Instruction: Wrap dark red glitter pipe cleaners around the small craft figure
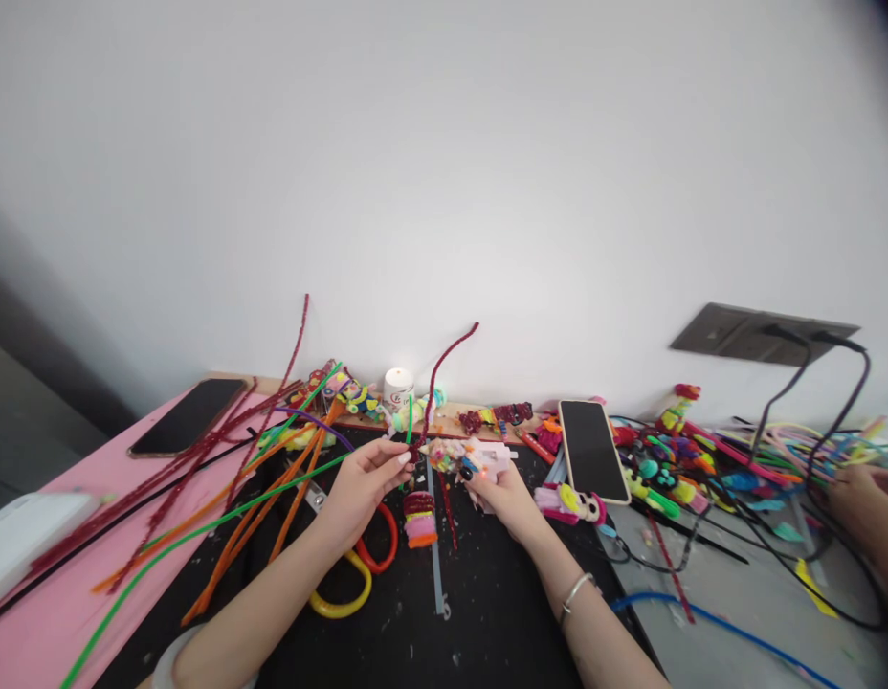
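Note:
My left hand [372, 478] is closed in a pinch on a dark red pipe cleaner [438, 373], whose long end rises and curves to the right. A short green pipe cleaner [410, 419] stands up beside those fingertips. My right hand [502, 496] is wrapped round a pale pink hot glue gun [493, 459]. Its nozzle, crusted with colourful glue, points left, at or very near the pinched red piece; contact cannot be made out. Below the hands a banded maroon, yellow, pink and orange pipe-cleaner roll [419, 522] stands on the black mat [387, 641].
Scissors [340, 598] with yellow and red handles lie under my left forearm. Loose pipe cleaners [235, 536] spread across the left. A white cup [399, 385] stands by the wall. Right are a phone [594, 450], pipe-cleaner figures, black cables [842, 421] and another person's hand [864, 502].

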